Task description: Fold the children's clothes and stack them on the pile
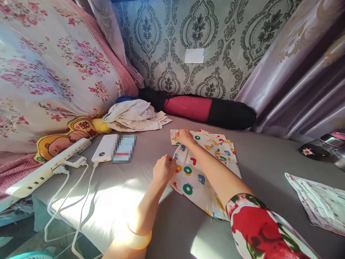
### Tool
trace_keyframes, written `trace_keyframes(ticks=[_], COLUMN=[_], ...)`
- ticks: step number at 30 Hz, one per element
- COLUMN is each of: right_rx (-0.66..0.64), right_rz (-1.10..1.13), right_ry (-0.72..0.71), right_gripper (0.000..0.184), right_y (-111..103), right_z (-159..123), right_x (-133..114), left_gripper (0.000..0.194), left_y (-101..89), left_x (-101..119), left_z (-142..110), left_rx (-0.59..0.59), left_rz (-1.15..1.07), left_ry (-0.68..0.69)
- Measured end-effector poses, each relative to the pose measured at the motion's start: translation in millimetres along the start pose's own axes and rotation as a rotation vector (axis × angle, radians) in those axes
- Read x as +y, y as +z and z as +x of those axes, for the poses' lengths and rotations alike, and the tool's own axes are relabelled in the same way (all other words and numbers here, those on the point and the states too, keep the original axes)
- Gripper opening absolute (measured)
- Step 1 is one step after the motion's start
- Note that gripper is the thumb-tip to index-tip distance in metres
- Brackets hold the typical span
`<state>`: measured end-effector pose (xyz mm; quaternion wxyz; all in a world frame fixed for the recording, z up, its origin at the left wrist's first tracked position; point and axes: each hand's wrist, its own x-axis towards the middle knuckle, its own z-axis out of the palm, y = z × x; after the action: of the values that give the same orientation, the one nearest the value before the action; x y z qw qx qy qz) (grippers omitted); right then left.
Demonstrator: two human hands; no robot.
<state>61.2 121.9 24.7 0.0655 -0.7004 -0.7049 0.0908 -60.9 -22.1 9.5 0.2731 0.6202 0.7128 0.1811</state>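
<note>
A small cream garment (pixel 205 169) printed with coloured shapes lies flat on the grey bed sheet (pixel 258 169). My left hand (pixel 163 168) is closed, pinching the garment's left edge. My right hand (pixel 184 137) rests on the far left corner of the garment, fingers curled down on the cloth. My right arm, in a red floral sleeve, crosses over the fabric.
A heap of pale clothes (pixel 134 115) lies behind. A white power bank (pixel 105 148), a power strip (pixel 45 167) with cables and a yellow plush (pixel 63 138) sit at left. A black and red roll (pixel 199 108) lines the wall. Another folded cloth (pixel 320 201) lies at right.
</note>
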Motion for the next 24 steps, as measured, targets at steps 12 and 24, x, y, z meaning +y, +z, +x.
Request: trace_keyframes(ticks=[12,24], right_rx=[-0.041,0.223], right_rz=[0.014,0.669], right_ry=[0.023,0.256], right_gripper=[0.043,0.024], right_y=[15.2,-23.1], right_z=[-4.2,-21.8], right_x=[-26.5,65.2], left_gripper=[0.021,0.020], left_y=[1.8,2.0], left_x=[-1.5,12.3], left_z=[1.2,-12.3], left_rx=[0.027,-0.128], left_rz=[-0.121,-0.563], left_ry=[0.087,0.178])
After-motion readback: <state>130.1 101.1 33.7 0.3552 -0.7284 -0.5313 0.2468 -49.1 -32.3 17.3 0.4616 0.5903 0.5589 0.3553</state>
